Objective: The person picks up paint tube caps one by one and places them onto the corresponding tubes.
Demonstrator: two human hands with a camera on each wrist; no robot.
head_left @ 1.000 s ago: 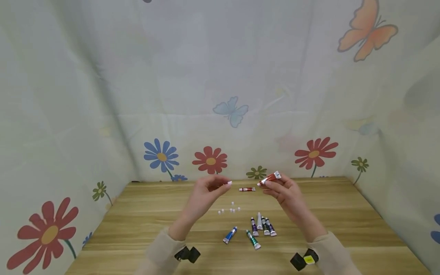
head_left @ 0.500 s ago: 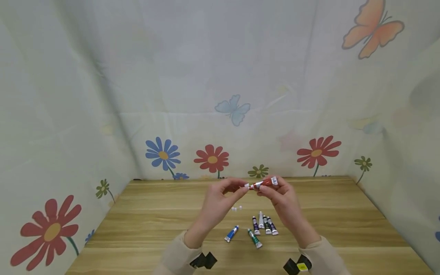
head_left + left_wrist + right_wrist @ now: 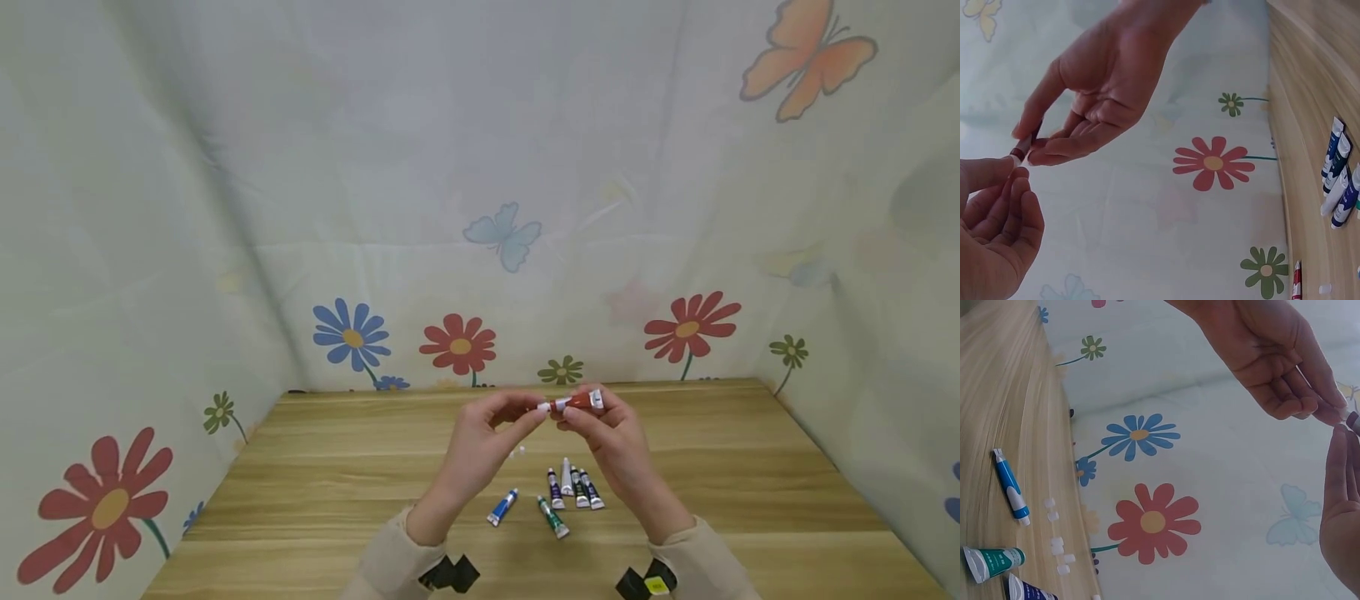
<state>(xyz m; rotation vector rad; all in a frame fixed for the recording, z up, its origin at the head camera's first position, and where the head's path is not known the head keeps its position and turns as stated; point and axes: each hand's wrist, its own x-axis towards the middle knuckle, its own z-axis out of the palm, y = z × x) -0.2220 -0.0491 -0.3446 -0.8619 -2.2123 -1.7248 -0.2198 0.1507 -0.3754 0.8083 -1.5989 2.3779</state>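
In the head view, my right hand (image 3: pixel 613 437) holds a red paint tube (image 3: pixel 579 402) by its body, level above the table, crimped end to the right. My left hand (image 3: pixel 476 442) pinches a small white cap (image 3: pixel 543 407) between thumb and finger at the tube's nozzle end. The fingers partly hide the cap, and I cannot tell whether it sits on the nozzle. In the left wrist view, a second red tube (image 3: pixel 1297 282) lies on the table.
On the wooden table (image 3: pixel 300 500) lie a blue tube (image 3: pixel 503 507), a green tube (image 3: pixel 553 517) and a cluster of dark tubes (image 3: pixel 589 490) with a white tube (image 3: pixel 566 477). Several loose white caps (image 3: pixel 1057 546) lie near a patterned cloth wall (image 3: pixel 1241 506).
My left hand has moved right with the white cap, from apart to the red tube's nozzle end. The tube has turned from slanted to nearly level and shifted slightly left.
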